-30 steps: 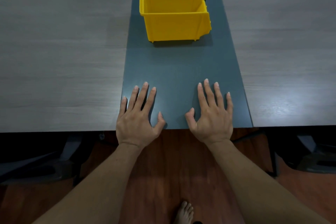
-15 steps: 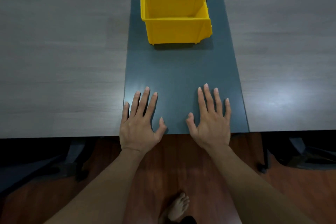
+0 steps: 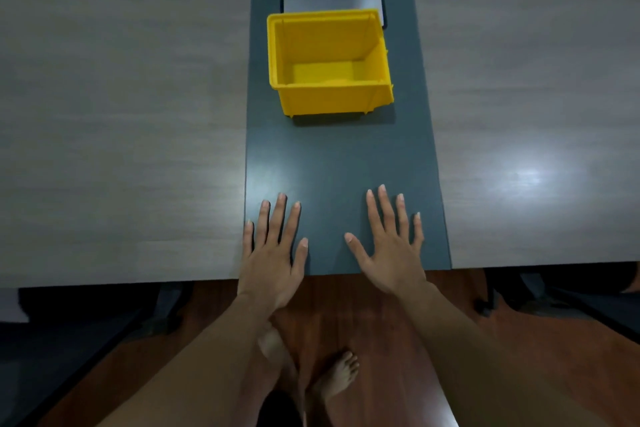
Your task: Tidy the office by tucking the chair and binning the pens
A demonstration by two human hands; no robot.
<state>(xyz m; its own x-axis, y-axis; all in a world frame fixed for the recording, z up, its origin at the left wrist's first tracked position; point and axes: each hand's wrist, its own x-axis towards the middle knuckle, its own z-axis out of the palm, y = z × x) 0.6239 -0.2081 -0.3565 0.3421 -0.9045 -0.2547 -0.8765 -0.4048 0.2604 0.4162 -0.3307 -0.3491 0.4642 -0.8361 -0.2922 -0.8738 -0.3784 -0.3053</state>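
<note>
A yellow plastic bin (image 3: 329, 62) stands on the dark grey middle strip (image 3: 341, 163) of the table, and I see nothing inside it. My left hand (image 3: 273, 253) lies flat on the strip near the table's front edge with its fingers spread. My right hand (image 3: 391, 246) lies flat beside it in the same way. Both hands hold nothing and are well in front of the bin. No pens are in view. Dark chair parts (image 3: 69, 333) show under the table at lower left.
A metal plate with a black frame (image 3: 332, 3) is set in the strip behind the bin. Light wood-grain table panels (image 3: 121, 114) flank the strip. More dark chair parts (image 3: 571, 291) sit under the table at right. My bare feet (image 3: 336, 374) stand on the reddish wood floor.
The view has tilted forward, so the bin's inside and the plate behind it now show. Both hands remain flat on the strip. My feet have come further into view.
</note>
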